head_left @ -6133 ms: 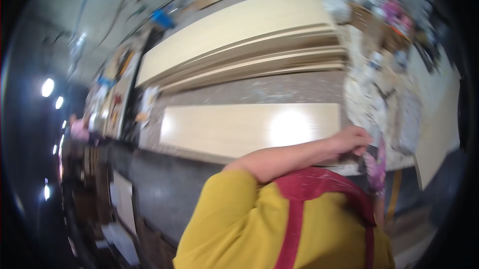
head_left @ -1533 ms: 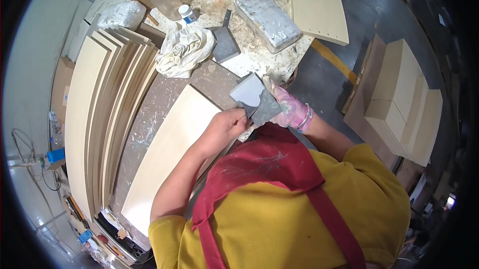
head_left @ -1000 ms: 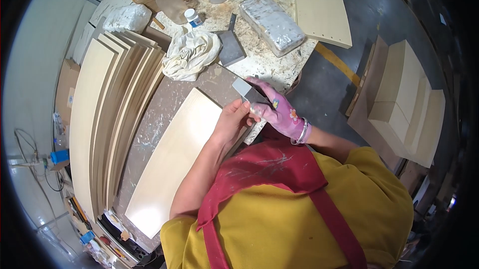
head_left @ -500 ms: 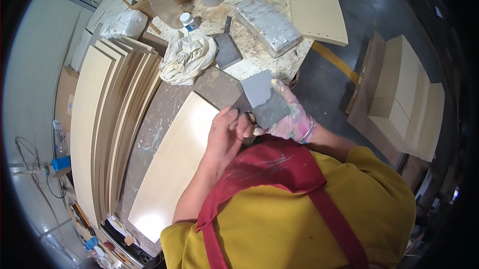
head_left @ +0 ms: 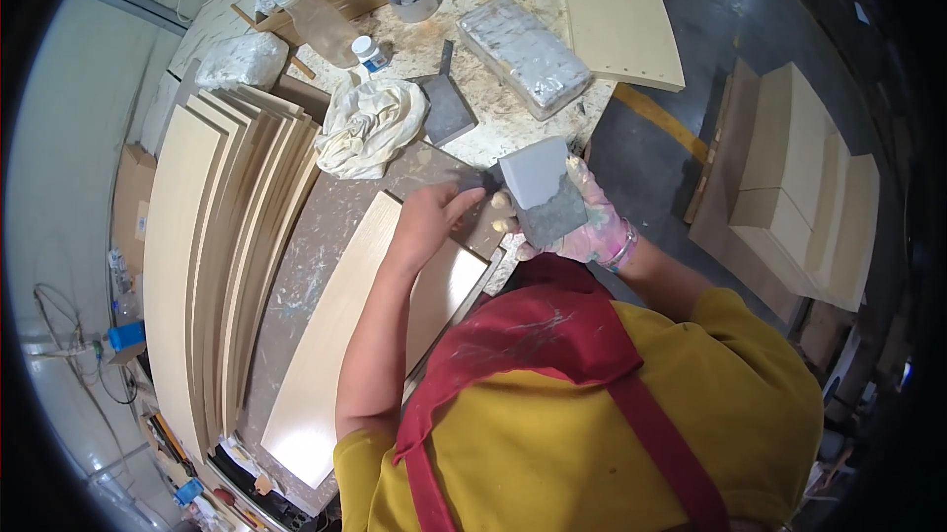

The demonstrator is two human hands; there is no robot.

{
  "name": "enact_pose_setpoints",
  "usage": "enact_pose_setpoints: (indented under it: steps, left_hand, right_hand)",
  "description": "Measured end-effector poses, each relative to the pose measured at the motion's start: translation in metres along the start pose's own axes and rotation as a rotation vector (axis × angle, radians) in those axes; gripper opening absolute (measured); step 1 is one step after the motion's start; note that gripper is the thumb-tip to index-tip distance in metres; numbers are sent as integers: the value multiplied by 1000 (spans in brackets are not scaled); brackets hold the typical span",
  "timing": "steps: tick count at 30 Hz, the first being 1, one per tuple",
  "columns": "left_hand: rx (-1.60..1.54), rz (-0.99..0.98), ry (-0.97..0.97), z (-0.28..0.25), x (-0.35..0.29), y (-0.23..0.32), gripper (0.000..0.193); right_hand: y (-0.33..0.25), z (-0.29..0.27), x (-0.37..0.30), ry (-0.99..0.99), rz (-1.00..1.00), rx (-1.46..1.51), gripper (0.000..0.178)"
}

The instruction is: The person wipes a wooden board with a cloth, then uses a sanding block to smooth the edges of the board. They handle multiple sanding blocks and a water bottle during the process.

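Observation:
My right hand, in a stained pink patterned glove, grips a square grey block. The block's upper face is light grey and smooth; a darker, rough grey area covers the lower part. My bare left hand is closed, thumb against fingers, beside the block's left edge. A small dark piece shows at its fingertips, too blurred to name. Below the left forearm lies a pale, curved wooden panel on the brown work surface.
Several curved panels stand stacked on the left. Ahead are a cream cloth, a dark grey square pad, a plastic-wrapped block, a white bottle and a tape roll. Cardboard-coloured boxes stand at right.
My left hand has moved up and left, away from in front of the block, and has turned over. My right hand has shifted slightly right with the block. More of the wooden panel shows.

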State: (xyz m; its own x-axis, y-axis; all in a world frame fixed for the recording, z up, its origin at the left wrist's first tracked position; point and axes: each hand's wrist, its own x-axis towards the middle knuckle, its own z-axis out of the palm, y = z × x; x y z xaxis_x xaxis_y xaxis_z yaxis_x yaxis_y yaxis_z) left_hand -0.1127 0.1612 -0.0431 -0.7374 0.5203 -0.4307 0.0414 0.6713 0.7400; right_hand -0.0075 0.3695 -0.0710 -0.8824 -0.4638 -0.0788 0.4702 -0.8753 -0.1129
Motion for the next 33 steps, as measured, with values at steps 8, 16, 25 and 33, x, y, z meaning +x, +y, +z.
enact_pose_setpoints:
  steps: [8,16,25,33]
  left_hand:
    - [-870,170,-14,19,6,35,14]
    - [-899,149,215,24,-15,34,11]
    - [-746,81,242,37,-20,30,12]
    - [-694,170,517,12,-14,14,14]
  right_hand:
    - [-6,-22,8,-192,46,19,79]
    - [-9,-7,18,-145,44,-244,87]
    - [-4,-31,22,45,107,-389,86]
    - [-38,-35,38,359,-163,-1100,42]
